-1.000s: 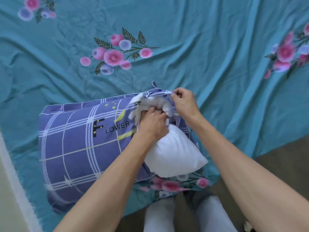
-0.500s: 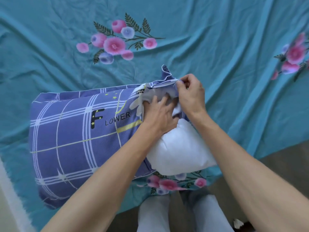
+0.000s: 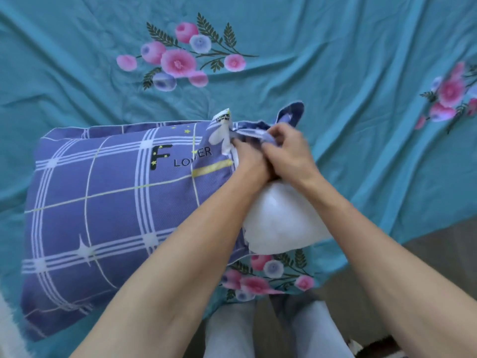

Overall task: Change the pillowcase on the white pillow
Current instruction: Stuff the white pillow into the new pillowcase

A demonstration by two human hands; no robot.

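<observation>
The pillow point(image 3: 281, 223) lies on the bed point(image 3: 361, 73), on a teal sheet printed with pink and blue flowers, close to the near edge where the person stands. Its long axis runs left to right. Most of it sits inside the pillowcase point(image 3: 108, 202), a purple check with white and yellow lines; only the right end bulges out bare and white, just below the two hands.

Both hands meet at the open mouth of the case, at its far right corner. The left hand point(image 3: 247, 161) has its fingers curled and buried in the bunched hem, pressed against the white stuffing. The right hand point(image 3: 289, 151) touches it, fingers pinched shut on a fold of the same hem, with a flap of purple cloth standing up behind the knuckles. Neither hand is nearer than the other; they work the one spot together.

What matters, I'd say, is that the uncovered end lies toward the person and to the right of the grip, so the hem has to travel that way, along the long axis, to cover it. Or back to the left, if the case is coming off; I can't tell which.

Printed on the case: a big black "F" with "LOWER" beside it. A turned-up white corner carries small lettering, too small to read.
</observation>
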